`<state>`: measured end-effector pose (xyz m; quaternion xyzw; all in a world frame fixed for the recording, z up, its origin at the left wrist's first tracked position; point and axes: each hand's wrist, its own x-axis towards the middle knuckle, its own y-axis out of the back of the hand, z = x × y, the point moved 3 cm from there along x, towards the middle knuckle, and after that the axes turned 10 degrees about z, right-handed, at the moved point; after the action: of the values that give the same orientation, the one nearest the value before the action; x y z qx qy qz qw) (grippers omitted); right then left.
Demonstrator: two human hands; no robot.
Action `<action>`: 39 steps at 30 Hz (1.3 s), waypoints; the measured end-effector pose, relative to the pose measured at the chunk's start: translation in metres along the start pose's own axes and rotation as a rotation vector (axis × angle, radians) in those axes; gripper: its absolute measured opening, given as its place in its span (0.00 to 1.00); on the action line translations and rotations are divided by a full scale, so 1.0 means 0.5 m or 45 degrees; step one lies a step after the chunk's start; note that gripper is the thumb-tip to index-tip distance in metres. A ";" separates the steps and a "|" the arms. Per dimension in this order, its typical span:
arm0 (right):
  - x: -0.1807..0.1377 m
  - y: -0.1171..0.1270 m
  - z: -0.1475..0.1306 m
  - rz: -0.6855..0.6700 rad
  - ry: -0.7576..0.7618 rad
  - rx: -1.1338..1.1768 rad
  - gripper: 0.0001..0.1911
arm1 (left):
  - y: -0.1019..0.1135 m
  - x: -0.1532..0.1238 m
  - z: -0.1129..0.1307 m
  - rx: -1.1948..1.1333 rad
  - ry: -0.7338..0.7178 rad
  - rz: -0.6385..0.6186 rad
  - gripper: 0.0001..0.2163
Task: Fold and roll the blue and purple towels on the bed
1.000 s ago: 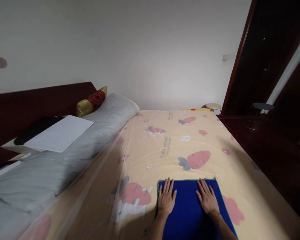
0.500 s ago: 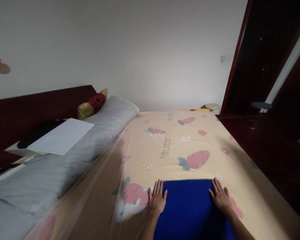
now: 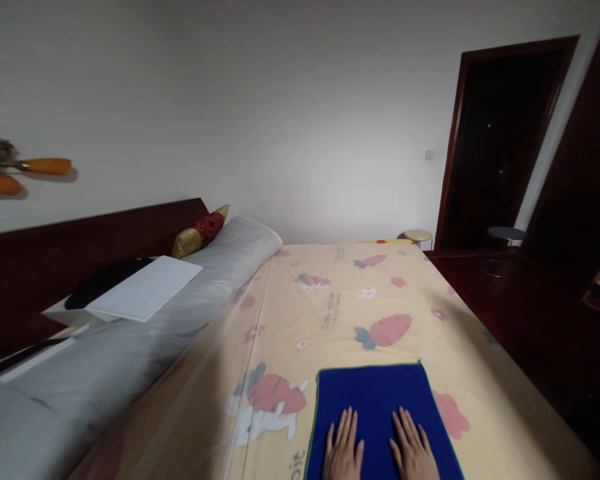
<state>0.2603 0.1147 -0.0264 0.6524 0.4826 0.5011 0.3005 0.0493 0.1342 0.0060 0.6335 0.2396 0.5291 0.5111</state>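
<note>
"Carrot-printed bed cover [image 3: 330, 347] fills the middle, pale wall [image 3: 305, 133] behind it. Where are the hands?"

"Left hand [image 3: 343, 453] and right hand [image 3: 416, 453] lie palm down, fingers stretched out flat, on the blue cloth [image 3: 373, 393], which is spread over the near part of the cover. The bottom of the view cuts off both wrists and the cloth's near edge."

"Room around the cloth?"

"Its far edge and far corners show; flat cover stretches beyond it and to either side. Well right of it, the bed ends above dark floor [image 3: 475, 290]."

"And left of the cloth?"

"Grey bedding [image 3: 185, 327], carrying a white flat-topped thing [image 3: 147, 290]; whether that's a box, and what it might hold, I can't tell."

"Farther off?"

"Beyond the cloth, to the right, a cream stool [image 3: 418, 235] is partly hidden by the bed, near a doorway [image 3: 495, 153] too dark to read."
</note>
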 end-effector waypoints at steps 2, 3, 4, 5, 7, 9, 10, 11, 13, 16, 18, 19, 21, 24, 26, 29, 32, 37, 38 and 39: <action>-0.033 0.034 0.052 0.035 -0.058 -0.052 0.32 | 0.030 -0.034 -0.047 0.096 0.058 0.015 0.25; -0.050 0.052 0.077 0.056 -0.091 -0.075 0.32 | 0.045 -0.050 -0.069 0.137 0.084 0.015 0.25; -0.066 0.067 0.099 0.072 -0.119 -0.091 0.33 | 0.059 -0.067 -0.088 0.172 0.110 0.015 0.24; -0.082 0.079 0.117 0.080 -0.138 -0.099 0.33 | 0.071 -0.083 -0.103 0.198 0.127 0.010 0.24; -0.107 0.093 0.140 0.079 -0.156 -0.106 0.32 | 0.087 -0.111 -0.119 0.229 0.144 -0.006 0.23; -0.118 0.097 0.150 0.073 -0.155 -0.123 0.32 | 0.099 -0.127 -0.121 0.240 0.147 -0.033 0.23; -0.116 0.100 0.152 0.073 -0.150 -0.137 0.32 | 0.107 -0.128 -0.121 0.241 0.144 -0.043 0.23; -0.110 0.105 0.154 0.075 -0.140 -0.153 0.33 | 0.118 -0.124 -0.119 0.240 0.137 -0.051 0.23; -0.087 0.125 0.158 0.068 -0.097 -0.187 0.32 | 0.151 -0.099 -0.116 0.211 0.103 -0.084 0.24; -0.046 0.183 0.153 -0.033 0.031 -0.236 0.25 | 0.216 -0.040 -0.110 0.111 0.033 -0.291 0.25; -0.037 0.225 0.136 -0.134 0.158 -0.229 0.21 | 0.254 -0.012 -0.095 0.042 -0.027 -0.494 0.22; -0.042 0.243 0.124 -0.171 0.224 -0.201 0.19 | 0.268 -0.007 -0.084 0.007 -0.065 -0.571 0.20; -0.067 0.260 0.100 -0.210 0.340 -0.106 0.16 | 0.279 -0.017 -0.054 -0.056 -0.145 -0.667 0.17; -0.128 0.238 0.084 -0.287 0.446 0.062 0.13 | 0.254 -0.074 -0.010 -0.168 -0.205 -0.752 0.19; -0.163 0.207 0.091 -0.321 0.467 0.118 0.15 | 0.224 -0.117 0.002 -0.244 -0.193 -0.784 0.22; -0.186 0.175 0.117 -0.246 0.475 0.078 0.16 | 0.184 -0.157 -0.011 -0.265 -0.166 -0.818 0.26; -0.183 0.178 0.141 -0.104 0.476 -0.023 0.09 | 0.168 -0.166 -0.042 -0.180 -0.133 -0.898 0.32; -0.179 0.214 0.165 -0.039 0.407 0.006 0.05 | 0.202 -0.145 -0.077 -0.107 -0.078 -0.848 0.31; -0.179 0.220 0.168 -0.055 0.383 0.026 0.05 | 0.213 -0.139 -0.082 -0.110 -0.070 -0.825 0.29; -0.178 0.225 0.171 -0.072 0.355 0.042 0.06 | 0.223 -0.133 -0.087 -0.118 -0.062 -0.807 0.27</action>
<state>0.3748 -0.0001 0.0125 0.5675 0.5460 0.5703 0.2337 -0.0385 0.0547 0.0744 0.5161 0.3883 0.3384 0.6843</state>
